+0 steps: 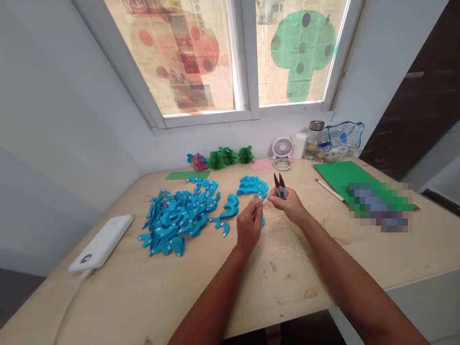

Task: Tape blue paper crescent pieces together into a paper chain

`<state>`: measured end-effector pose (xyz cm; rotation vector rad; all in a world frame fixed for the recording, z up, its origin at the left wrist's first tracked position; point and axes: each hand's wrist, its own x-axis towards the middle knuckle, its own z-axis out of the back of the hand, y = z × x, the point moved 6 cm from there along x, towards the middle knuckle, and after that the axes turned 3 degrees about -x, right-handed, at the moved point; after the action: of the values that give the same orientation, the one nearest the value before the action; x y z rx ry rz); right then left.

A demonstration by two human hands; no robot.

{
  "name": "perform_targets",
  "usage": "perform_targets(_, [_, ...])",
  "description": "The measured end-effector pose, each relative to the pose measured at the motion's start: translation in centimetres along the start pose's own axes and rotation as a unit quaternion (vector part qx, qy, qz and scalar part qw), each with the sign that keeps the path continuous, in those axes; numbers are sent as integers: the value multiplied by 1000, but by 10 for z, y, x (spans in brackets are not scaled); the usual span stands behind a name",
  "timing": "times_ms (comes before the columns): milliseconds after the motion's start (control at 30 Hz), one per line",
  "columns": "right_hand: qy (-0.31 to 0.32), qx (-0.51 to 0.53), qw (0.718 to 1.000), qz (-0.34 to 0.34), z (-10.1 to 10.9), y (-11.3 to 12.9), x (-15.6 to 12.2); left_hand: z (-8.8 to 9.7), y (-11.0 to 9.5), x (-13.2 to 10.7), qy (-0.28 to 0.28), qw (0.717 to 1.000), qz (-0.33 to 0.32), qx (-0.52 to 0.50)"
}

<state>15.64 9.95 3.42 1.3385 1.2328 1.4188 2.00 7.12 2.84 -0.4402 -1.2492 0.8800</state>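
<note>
My right hand [289,205] is closed around a small pair of thread snips [280,184], their dark blades pointing up and apart. My left hand [249,225] pinches a small blue paper cut-out [262,221] with a white strip, right beside the right hand. A big heap of curved blue paper pieces [179,215] lies to the left on the wooden table [273,273]. A smaller stack of blue pieces [252,186] sits just behind my hands. A few single blue pieces [226,218] lie between heap and hands.
A white power bank [102,242] with a cable lies at the left. Green card sheets [345,179] and a white pencil [329,190] lie at the right. By the wall stand green paper shapes [230,155], a pink-blue flower [197,161], a small fan [282,147], a tape roll [282,164] and a jar [314,139].
</note>
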Motion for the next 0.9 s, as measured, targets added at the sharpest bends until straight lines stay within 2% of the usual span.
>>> perform_targets(100, [-19,8,1000,6,7,1,1,2,-2,1,-13,1000,3,-3])
perform_targets(233, [-100,46,994,16,28,1,5,9,-1,3,-42,998,37,-7])
perform_targets(300, [-115,33,993,5,32,-2,5,10,-1,3,-46,997,55,-23])
perform_targets(367, [-78,11,997,-18,25,-7,5,10,0,2,-43,995,71,-47])
perform_targets(533, [73,-6,995,-60,-4,-12,0,6,6,1,-42,978,135,-150])
perform_targets(700, [107,-37,991,-68,-11,-10,-4,8,9,4,-62,949,196,-240])
perform_targets(900, [126,-45,989,-62,-21,-9,-6,10,10,6,-75,940,206,-261])
